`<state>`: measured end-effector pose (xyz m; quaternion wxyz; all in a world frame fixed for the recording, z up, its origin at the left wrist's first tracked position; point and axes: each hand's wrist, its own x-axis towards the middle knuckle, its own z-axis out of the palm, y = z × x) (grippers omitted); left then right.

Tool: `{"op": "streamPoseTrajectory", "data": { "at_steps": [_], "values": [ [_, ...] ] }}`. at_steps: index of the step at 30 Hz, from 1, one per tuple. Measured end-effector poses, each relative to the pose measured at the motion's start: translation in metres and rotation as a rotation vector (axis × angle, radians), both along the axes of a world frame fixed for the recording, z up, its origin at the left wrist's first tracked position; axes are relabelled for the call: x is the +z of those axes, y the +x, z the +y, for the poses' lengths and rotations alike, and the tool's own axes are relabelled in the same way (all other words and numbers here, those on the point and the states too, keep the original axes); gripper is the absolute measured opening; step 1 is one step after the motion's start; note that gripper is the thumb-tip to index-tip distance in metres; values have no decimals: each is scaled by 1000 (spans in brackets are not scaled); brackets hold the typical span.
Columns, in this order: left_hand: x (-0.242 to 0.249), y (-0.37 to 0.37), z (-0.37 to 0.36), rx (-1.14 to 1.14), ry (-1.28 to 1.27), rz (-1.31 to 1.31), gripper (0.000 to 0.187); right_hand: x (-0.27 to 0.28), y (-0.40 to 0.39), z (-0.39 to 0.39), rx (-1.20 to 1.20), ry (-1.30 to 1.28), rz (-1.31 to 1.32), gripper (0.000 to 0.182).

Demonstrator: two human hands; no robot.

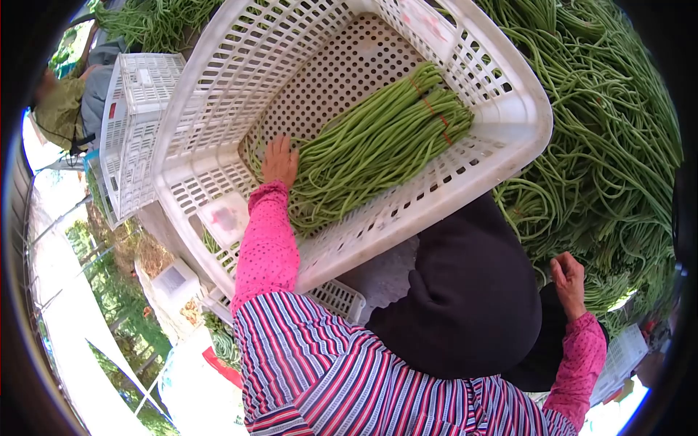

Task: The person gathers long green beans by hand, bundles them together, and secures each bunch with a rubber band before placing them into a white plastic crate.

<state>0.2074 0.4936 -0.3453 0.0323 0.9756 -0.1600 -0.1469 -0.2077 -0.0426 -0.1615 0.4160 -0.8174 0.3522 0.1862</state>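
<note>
Closest thing to my camera is the striped shirt (342, 363) at 6 o'clock, with pink spotted sleeves running off it. Straight past that, 12 o'clock, a big white crate (356, 265) takes up most of my feed, and the bundle of long green beans (371, 149) lies on its floor, just toward 1 o'clock, a red tie (440, 120) across its far end. My left hand (280, 161) is at 10 o'clock of centre, over the near rim and inside, fingers out fairly straight, so pretty much open, laid at the looped end of the beans; palm's hidden. Right hand (568, 283) is out at 4 o'clock, loosely curled by the loose bean heap (596, 138), which fills 1 to 4 o'clock; can't tell if it's got hold of anything. Stuff in the way: the crate walls box the bundle in, and a black-clad knee (472, 298) sits between that hand and the crate. Smaller white crate (138, 123) at 10 o'clock, right beside the big one, somebody in an olive top (58, 112) beyond it. White box (174, 280) at 8.
</note>
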Motion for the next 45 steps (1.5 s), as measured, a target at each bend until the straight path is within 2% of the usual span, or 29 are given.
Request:
{"op": "streamPoseTrajectory", "data": {
  "at_steps": [2, 6, 8, 9, 11, 13, 15, 19, 21, 24, 26, 28, 29, 30, 32, 33, 36, 38, 40, 42, 43, 45],
  "values": [
    [26, 10, -32, -58, 279, 190, 51, -1, 0, -2, -7, -5, -2, 18],
    [28, 13, -38, -131, 381, 204, 49, 5, 3, 1, 9, -40, -10, 17],
    [26, 8, -38, -43, 470, 317, 48, 8, 7, 3, 8, -62, -27, 16],
    [22, 1, -35, 57, 250, 259, 50, 10, 9, 4, 6, -56, -20, 15],
    [16, 1, -29, -15, 232, 282, 52, 12, 11, 5, 2, -51, -11, 15],
    [29, 4, -38, -79, 218, 306, 54, 13, 12, 6, 24, -57, -13, 15],
    [36, 14, -49, -34, 342, 432, 61, 11, 10, 5, 18, -38, -11, 14],
    [17, 25, -43, 27, 407, 501, 67, 11, 10, 6, -5, 5, -15, 13],
    [9, 30, -45, 163, 516, 519, 66, 16, 13, 7, -4, 8, -7, 13],
    [51, 33, -87, 72, 627, 379, 62, 18, 17, 6, 15, 13, -6, 11],
    [51, 45, -106, 85, 558, 337, 55, 18, 18, 7, 15, 5, -7, 11],
    [35, 60, -125, 54, 142, 308, 50, 19, 22, 11, 74, -14, -59, 11],
    [32, 60, -140, 6, -31, 346, 55, 27, 29, 14, 45, 16, -7, 11],
    [24, 61, -153, -51, -57, 370, 55, 25, 27, 13, 76, -17, -46, 12],
    [-5, 60, -187, -192, -352, 332, 57, 25, 25, 13, 86, -2, -14, 15],
    [-12, 47, -216, -256, -394, 371, 57, 28, 25, 13, 97, -27, -51, 16],
    [-6, 12, -269, -199, -374, 539, 59, 22, 15, 10, 200, -81, -50, 20],
    [-7, 10, -265, -276, -435, 527, 60, 30, 15, 10, 183, -60, -94, 21],
    [-11, 11, -250, -251, -489, 421, 57, 27, 9, 11, 198, -74, -114, 21],
    [19, 17, -253, -341, -334, 486, 60, 24, 1, 12, 217, -95, -119, 22],
    [19, 24, -247, -361, -342, 481, 60, 24, -2, 11, 256, -101, -120, 22],
    [13, 43, -238, -252, -420, 584, 61, 28, -8, 10, 266, -131, -137, 20]
  ]
}}
